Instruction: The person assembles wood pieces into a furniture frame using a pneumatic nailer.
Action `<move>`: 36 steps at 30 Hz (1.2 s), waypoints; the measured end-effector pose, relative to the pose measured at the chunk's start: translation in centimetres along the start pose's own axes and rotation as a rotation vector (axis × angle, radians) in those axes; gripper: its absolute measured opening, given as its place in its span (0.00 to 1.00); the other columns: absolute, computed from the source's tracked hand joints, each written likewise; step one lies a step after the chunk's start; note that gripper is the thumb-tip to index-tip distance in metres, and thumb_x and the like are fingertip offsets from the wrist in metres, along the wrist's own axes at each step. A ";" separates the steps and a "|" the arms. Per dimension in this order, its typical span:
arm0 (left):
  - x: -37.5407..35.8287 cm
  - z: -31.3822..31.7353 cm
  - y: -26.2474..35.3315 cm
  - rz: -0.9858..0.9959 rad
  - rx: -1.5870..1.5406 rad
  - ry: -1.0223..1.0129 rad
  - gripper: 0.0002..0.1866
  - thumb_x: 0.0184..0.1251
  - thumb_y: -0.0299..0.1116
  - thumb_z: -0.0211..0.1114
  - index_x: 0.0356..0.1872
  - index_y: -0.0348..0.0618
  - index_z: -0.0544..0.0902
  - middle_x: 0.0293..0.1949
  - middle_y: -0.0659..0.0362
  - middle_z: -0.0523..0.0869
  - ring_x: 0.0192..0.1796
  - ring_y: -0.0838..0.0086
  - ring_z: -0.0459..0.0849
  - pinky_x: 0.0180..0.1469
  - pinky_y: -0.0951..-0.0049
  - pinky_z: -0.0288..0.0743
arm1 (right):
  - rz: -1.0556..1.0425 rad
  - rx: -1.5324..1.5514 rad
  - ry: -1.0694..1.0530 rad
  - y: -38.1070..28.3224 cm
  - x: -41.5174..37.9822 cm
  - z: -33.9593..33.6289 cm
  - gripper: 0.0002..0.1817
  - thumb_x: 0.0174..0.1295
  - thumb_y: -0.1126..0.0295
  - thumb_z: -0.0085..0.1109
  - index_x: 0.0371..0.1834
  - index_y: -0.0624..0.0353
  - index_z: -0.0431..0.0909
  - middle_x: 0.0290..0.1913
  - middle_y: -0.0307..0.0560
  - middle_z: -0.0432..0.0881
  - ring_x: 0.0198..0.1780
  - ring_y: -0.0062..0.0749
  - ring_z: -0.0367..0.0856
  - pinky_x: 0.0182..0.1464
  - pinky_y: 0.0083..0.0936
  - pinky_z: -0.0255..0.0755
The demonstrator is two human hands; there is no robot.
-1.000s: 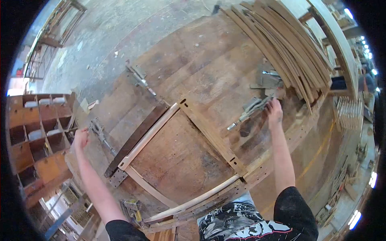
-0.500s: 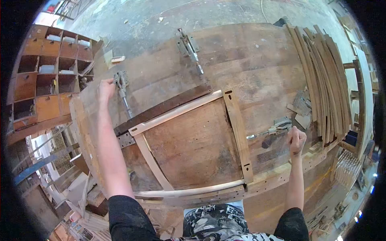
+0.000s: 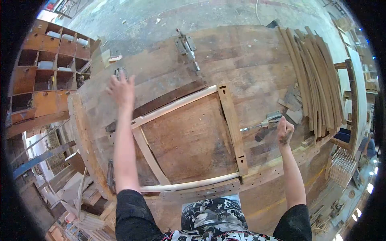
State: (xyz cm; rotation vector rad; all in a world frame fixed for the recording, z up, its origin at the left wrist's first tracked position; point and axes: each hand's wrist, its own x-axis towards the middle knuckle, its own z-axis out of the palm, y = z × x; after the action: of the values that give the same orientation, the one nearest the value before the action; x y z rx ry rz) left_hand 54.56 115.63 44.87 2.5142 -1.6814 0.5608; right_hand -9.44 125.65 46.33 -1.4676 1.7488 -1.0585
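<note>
My left hand (image 3: 122,90) is open, fingers spread, just in front of the left toggle clamp (image 3: 120,73) and covering much of it. My right hand (image 3: 285,131) is closed at the handle end of the right toggle clamp (image 3: 265,123), whose rod points left toward the wooden frame (image 3: 231,124). Light rails make up this four-sided frame, which lies flat on the workbench (image 3: 257,60); slots show in its right rail. Along its far rail runs a dark wooden bar (image 3: 171,97). My left forearm crosses over the frame's left corner.
Another toggle clamp (image 3: 187,48) is mounted farther back on the bench. Long wooden strips (image 3: 317,80) are stacked at the right, with small flat offcuts (image 3: 292,100) beside them. A wooden cubbyhole cabinet (image 3: 44,96) stands at the left.
My left hand has come off the left clamp's handle, moved right and spread its fingers. My right hand has shifted slightly up against the right clamp's end. The whole view has moved a little.
</note>
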 end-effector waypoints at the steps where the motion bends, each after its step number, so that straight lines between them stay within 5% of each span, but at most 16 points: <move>1: -1.8 -1.6 2.7 0.114 -0.091 0.070 0.25 0.72 0.57 0.62 0.60 0.54 0.81 0.56 0.52 0.79 0.63 0.55 0.77 0.69 0.39 0.64 | 0.023 0.022 -0.024 -0.5 -0.1 -0.2 0.27 0.78 0.64 0.52 0.16 0.60 0.61 0.16 0.34 0.62 0.21 0.19 0.57 0.25 0.28 0.51; 3: -5.4 -1.2 7.7 0.296 -0.275 0.183 0.24 0.73 0.55 0.62 0.58 0.49 0.81 0.57 0.53 0.80 0.65 0.56 0.75 0.71 0.41 0.62 | 0.138 0.059 -0.078 -1.1 -0.2 -0.9 0.29 0.78 0.62 0.53 0.14 0.59 0.63 0.16 0.34 0.66 0.20 0.18 0.61 0.24 0.25 0.53; 6: -9.4 3.3 10.7 0.383 -0.385 0.021 0.24 0.73 0.54 0.62 0.58 0.47 0.81 0.59 0.52 0.78 0.65 0.55 0.74 0.72 0.41 0.61 | 0.168 0.006 -0.287 -2.6 0.5 -3.0 0.32 0.81 0.59 0.49 0.13 0.60 0.67 0.16 0.38 0.70 0.20 0.21 0.66 0.25 0.24 0.56; 13: -11.1 0.1 14.3 0.387 -0.480 0.168 0.19 0.71 0.43 0.66 0.56 0.44 0.79 0.56 0.49 0.78 0.60 0.51 0.76 0.69 0.44 0.63 | 0.201 0.015 -0.318 -2.9 1.8 -4.6 0.34 0.78 0.54 0.54 0.10 0.59 0.70 0.13 0.36 0.69 0.17 0.20 0.64 0.23 0.25 0.55; 17: -18.4 -9.5 26.0 0.835 -0.922 -0.155 0.16 0.70 0.44 0.62 0.44 0.39 0.83 0.44 0.51 0.81 0.58 0.54 0.77 0.70 0.40 0.61 | 0.223 0.266 -0.191 -2.0 3.1 -5.6 0.35 0.80 0.55 0.52 0.09 0.55 0.64 0.11 0.35 0.63 0.16 0.21 0.57 0.23 0.26 0.51; 19: -23.0 -9.9 30.7 0.957 -0.658 -0.168 0.13 0.68 0.39 0.62 0.40 0.39 0.87 0.39 0.51 0.82 0.54 0.54 0.78 0.73 0.33 0.56 | 0.185 0.391 -0.107 -1.2 3.9 -6.5 0.35 0.81 0.56 0.51 0.09 0.52 0.60 0.10 0.36 0.61 0.15 0.21 0.55 0.24 0.26 0.51; 22: -25.3 -11.8 33.6 1.076 -0.372 -0.565 0.11 0.63 0.32 0.64 0.41 0.37 0.88 0.38 0.50 0.82 0.52 0.55 0.79 0.75 0.29 0.51 | 0.172 0.372 -0.121 -0.8 4.3 -7.7 0.34 0.81 0.56 0.51 0.09 0.53 0.62 0.10 0.36 0.61 0.15 0.21 0.55 0.24 0.26 0.52; 27: -25.8 -11.2 34.6 0.954 -0.439 -0.480 0.12 0.59 0.30 0.66 0.42 0.37 0.84 0.38 0.50 0.81 0.51 0.57 0.79 0.75 0.29 0.51 | 0.193 0.058 -0.316 -3.4 3.5 -7.1 0.30 0.78 0.61 0.53 0.12 0.58 0.64 0.16 0.33 0.67 0.19 0.17 0.61 0.25 0.23 0.51; 30: -26.3 -10.4 34.0 0.903 -0.516 -0.398 0.13 0.61 0.33 0.68 0.44 0.40 0.81 0.41 0.53 0.79 0.51 0.58 0.79 0.74 0.34 0.56 | 0.114 0.033 -0.495 -1.2 1.7 -4.0 0.29 0.76 0.63 0.56 0.14 0.62 0.63 0.15 0.38 0.63 0.19 0.20 0.59 0.24 0.26 0.50; 31: -26.1 -10.8 33.2 0.864 -0.616 -0.342 0.12 0.62 0.34 0.68 0.43 0.41 0.80 0.41 0.53 0.79 0.51 0.58 0.79 0.73 0.35 0.57 | -0.114 -0.167 -0.310 -3.6 0.8 -1.1 0.26 0.73 0.67 0.59 0.16 0.64 0.62 0.16 0.45 0.58 0.20 0.25 0.56 0.24 0.28 0.51; 36: -25.5 -13.1 24.6 0.495 -0.948 -0.141 0.15 0.58 0.39 0.74 0.41 0.47 0.80 0.41 0.56 0.78 0.49 0.59 0.80 0.71 0.42 0.64 | -0.279 -0.277 -0.052 -1.4 -1.4 2.6 0.23 0.72 0.71 0.60 0.17 0.64 0.66 0.16 0.51 0.62 0.17 0.35 0.62 0.24 0.33 0.58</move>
State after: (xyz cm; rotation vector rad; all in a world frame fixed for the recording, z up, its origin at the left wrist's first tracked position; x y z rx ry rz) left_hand 20.25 131.53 45.00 1.4986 -1.9628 -0.3615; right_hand -6.29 126.40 46.28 -1.9383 1.7413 -0.9285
